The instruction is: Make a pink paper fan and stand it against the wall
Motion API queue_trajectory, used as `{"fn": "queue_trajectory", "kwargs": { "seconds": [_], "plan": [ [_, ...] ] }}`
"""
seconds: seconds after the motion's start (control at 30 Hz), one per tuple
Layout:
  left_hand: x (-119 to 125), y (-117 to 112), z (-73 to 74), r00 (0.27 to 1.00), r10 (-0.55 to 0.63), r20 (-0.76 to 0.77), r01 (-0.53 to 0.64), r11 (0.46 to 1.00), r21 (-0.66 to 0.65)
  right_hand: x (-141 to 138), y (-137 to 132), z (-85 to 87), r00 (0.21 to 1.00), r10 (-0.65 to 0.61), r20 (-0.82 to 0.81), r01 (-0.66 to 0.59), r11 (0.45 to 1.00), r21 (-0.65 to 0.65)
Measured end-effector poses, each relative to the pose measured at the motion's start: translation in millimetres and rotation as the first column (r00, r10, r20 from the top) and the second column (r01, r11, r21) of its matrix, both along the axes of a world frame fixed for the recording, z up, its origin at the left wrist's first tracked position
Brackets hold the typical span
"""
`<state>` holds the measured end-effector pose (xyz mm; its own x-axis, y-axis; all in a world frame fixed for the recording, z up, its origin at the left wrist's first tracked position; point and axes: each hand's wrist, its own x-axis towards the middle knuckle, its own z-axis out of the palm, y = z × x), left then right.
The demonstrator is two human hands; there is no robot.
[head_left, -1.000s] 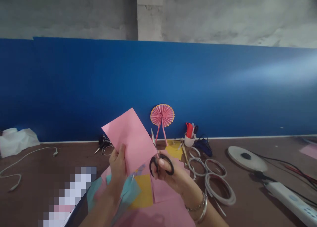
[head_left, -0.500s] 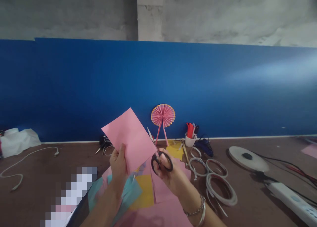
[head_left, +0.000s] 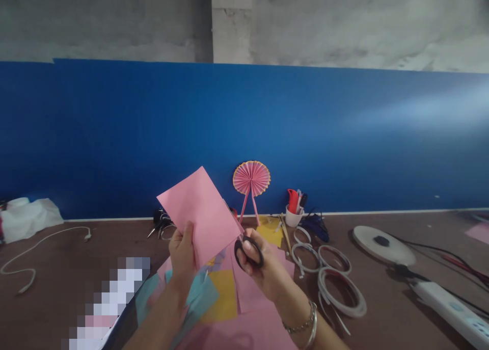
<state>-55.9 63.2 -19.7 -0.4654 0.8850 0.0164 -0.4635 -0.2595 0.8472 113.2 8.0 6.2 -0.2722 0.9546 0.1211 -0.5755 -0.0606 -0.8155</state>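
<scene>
My left hand (head_left: 183, 250) pinches the lower left edge of a pink sheet of paper (head_left: 202, 202), thumb on its near face, and holds it tilted above the table. At the sheet's right edge, my right hand (head_left: 260, 263) grips black-handled scissors (head_left: 256, 258), with fingers through the loops. Most of the blades are hidden along the paper's edge. Below both hands lie more pink sheets (head_left: 254, 289), a yellow sheet (head_left: 223, 296) and light blue paper (head_left: 204, 291). Behind the scissors a round pleated pink paper fan (head_left: 251, 178) with a yellow rim leans upright against the blue partition.
Rolls of tape strip (head_left: 341, 291) lie right of my right hand. A white cup (head_left: 294, 217) holds pens and a red tool. Farther right are a round white disc (head_left: 383, 244) and a power strip (head_left: 453, 312). A white cable (head_left: 46, 235) curls at left.
The scissor blades have closed along the sheet's right edge, and the handle loops have come together. The pink sheet and my left hand have barely moved.
</scene>
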Motion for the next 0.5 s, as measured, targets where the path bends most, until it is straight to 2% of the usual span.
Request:
{"fn": "queue_trajectory", "kwargs": {
  "seconds": [0.13,0.27,0.5],
  "plan": [
    [0.6,-1.6,-1.2,0.998,0.005,-0.058,-0.006,1.000,-0.020,1.9,1.6,-2.3,1.000,0.018,0.012,-0.017,0.997,-0.069],
    [4.5,-2.5,-8.7,0.994,-0.042,-0.105,0.042,0.999,-0.005,4.0,2.1,1.2,0.999,0.030,0.028,-0.026,0.994,-0.108],
    [9.2,-1.4,-19.6,0.991,-0.077,-0.109,0.079,0.997,0.012,4.1,7.0,0.1,0.997,-0.065,-0.039,0.061,0.992,-0.112]
  ]
}}
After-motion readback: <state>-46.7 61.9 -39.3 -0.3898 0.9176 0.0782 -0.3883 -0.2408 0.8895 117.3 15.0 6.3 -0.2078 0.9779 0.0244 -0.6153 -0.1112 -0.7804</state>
